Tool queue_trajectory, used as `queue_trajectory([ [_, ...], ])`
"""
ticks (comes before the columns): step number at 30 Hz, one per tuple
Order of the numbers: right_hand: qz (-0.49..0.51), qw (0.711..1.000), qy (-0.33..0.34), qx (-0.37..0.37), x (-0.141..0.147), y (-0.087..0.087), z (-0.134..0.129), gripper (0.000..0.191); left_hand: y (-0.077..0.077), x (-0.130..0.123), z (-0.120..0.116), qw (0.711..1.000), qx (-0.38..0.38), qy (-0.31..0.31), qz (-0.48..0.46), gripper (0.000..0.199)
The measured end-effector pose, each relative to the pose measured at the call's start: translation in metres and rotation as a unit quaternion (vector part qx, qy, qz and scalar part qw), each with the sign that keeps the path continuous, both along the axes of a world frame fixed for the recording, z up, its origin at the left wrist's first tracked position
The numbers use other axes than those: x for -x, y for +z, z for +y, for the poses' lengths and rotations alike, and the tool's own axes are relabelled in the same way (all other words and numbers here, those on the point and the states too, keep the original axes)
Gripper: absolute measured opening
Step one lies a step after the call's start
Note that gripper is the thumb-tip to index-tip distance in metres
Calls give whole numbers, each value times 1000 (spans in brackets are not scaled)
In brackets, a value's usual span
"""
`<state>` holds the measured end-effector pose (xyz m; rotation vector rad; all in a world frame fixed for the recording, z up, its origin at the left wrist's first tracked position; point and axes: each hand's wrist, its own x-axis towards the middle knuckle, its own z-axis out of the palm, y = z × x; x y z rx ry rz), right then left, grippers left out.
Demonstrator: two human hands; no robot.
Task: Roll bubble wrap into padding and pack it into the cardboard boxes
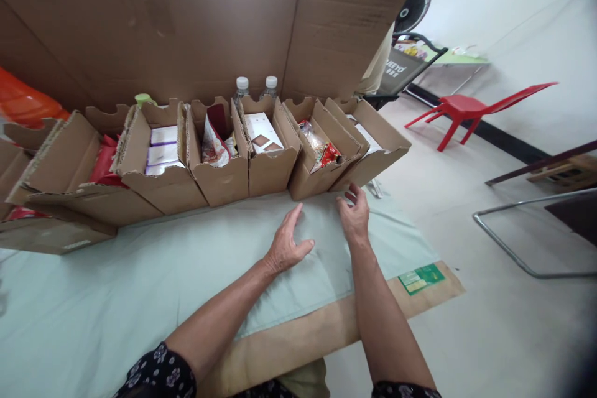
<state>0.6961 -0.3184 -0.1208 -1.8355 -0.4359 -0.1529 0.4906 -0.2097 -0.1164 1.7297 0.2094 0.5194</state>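
Several open cardboard boxes stand in a row on the pale green cloth point(186, 273). My left hand point(286, 244) hovers over the cloth with thumb and fingers apart, holding nothing. Close to the two rightmost boxes is my right hand point(354, 214), its fingers bent but apart and nothing between them. The box point(310, 181) nearest both hands contains red and clear packets point(321, 148). At the right end, a tilted box point(373, 168) holds a white pack point(366, 135). Left of these, a box point(270, 174) holds a white carton with brown squares point(263, 134).
Behind the boxes rises a large cardboard panel point(196, 25), with two bottles point(270, 86) before it. An orange object point(28, 99) is at the far left. On the right floor stand a red chair point(466, 106) and a metal-framed seat point(513, 255).
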Motion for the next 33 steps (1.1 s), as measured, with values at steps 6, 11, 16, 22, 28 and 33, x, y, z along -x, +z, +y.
queue_trajectory([
  [6,-23,998,-53,-26,-11,11,-6,73,-1,0,0,1000,1,1,-2,89],
  [11,-5,999,-34,-40,-36,24,7,72,-2,-1,0,1000,5,-2,-3,86],
  [16,0,1000,-4,-11,-29,20,17,76,-3,-2,0,1000,6,0,1,86],
  [22,4,999,28,40,-9,11,3,74,-2,-3,0,1000,5,4,0,85],
  [28,9,999,8,52,3,-6,16,86,-1,-4,0,1000,-1,3,-2,83],
  [33,-17,999,-31,38,-2,-5,42,84,1,-3,0,1000,1,4,-11,79],
])
